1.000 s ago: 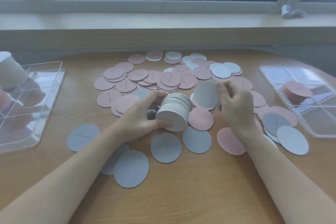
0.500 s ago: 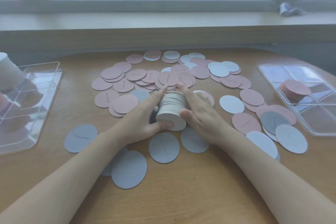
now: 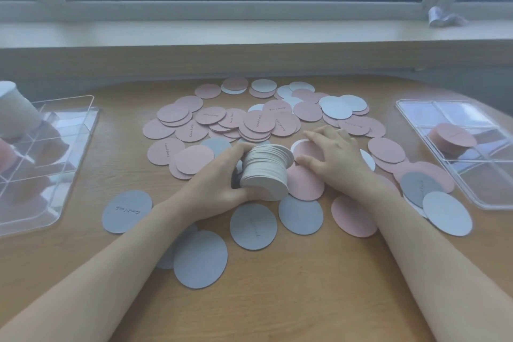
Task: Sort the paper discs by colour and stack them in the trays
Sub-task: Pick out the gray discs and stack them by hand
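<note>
Nearest the viewer, the wooden bench (image 3: 291, 300) is bare between the two forearms, from its front edge to the closest grey discs. Its far edge curves below the window sill (image 3: 249, 33), with a strip of bare wood between that edge and the farthest discs. Open wood also separates the scattered pile from each clear tray.

The left tray (image 3: 80, 130) sits at the left edge of the bench; a tall white stack (image 3: 15, 108) stands in its far compartment, and pink shows at its left side, cut off by the frame. The right tray (image 3: 410, 125) lies at the right edge and holds a short pink stack (image 3: 452, 137) in one compartment. Loose discs reach almost to the right tray's near wall.

The left hand (image 3: 219, 180) grips a thick stack of white discs (image 3: 266, 169), thumb at the near face and fingers curled over the far side; the stack lies tilted on its side, its edges slightly fanned. The right hand (image 3: 333, 155) rests just beside the stack, fingers spread and fairly straight, pressing down on pink and white discs and grasping nothing.

Pink discs (image 3: 258, 122) overlap densely behind the hands, some bearing small handwritten words. Grey discs (image 3: 200, 258) lie singly or slightly overlapped on the near side, and one grey disc (image 3: 127, 211) sits apart toward the left tray. White discs (image 3: 337, 107) are mixed into the far right of the pile.
</note>
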A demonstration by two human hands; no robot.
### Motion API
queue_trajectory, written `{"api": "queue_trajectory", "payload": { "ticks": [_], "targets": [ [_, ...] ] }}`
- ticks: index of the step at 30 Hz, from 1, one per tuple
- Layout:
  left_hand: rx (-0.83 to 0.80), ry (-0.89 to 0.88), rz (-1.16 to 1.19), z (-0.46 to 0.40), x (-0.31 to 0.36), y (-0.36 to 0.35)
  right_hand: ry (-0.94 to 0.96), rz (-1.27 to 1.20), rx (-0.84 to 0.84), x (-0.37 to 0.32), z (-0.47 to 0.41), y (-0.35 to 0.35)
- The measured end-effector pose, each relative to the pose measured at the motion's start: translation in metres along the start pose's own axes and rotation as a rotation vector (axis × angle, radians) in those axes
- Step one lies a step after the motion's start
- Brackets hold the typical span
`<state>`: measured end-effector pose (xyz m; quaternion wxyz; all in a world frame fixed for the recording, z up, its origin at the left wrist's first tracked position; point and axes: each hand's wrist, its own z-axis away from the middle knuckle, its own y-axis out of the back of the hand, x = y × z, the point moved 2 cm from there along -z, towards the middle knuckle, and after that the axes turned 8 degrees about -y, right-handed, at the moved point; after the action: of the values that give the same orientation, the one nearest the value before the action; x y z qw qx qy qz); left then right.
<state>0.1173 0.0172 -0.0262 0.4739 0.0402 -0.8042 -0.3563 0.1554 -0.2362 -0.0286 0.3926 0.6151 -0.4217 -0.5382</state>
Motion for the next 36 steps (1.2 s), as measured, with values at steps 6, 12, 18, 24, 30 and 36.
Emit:
{"api": "queue_trajectory", "payload": {
  "ticks": [6, 12, 18, 24, 30, 36],
  "targets": [
    [0.002, 0.004, -0.004, 0.0, 0.001, 0.0, -0.024, -0.26, 0.061, 0.004, 0.003, 0.015],
    [-0.004, 0.012, 0.007, -0.001, 0.001, 0.0, -0.042, -0.395, 0.15, 0.002, 0.009, 0.024],
    [-0.006, 0.005, 0.036, -0.001, 0.001, 0.0, -0.025, -0.426, 0.148, 0.001, 0.012, 0.023],
    [-0.006, 0.006, 0.025, 0.0, 0.001, 0.001, -0.14, -0.816, 0.106, 0.0, 0.017, 0.027],
    [-0.011, 0.004, 0.02, -0.001, 0.001, 0.001, -0.082, -1.128, 0.035, -0.003, 0.021, 0.029],
    [-0.019, -0.001, 0.024, 0.0, -0.001, 0.002, -0.005, -1.042, 0.034, -0.012, 0.024, 0.022]
  ]
}}
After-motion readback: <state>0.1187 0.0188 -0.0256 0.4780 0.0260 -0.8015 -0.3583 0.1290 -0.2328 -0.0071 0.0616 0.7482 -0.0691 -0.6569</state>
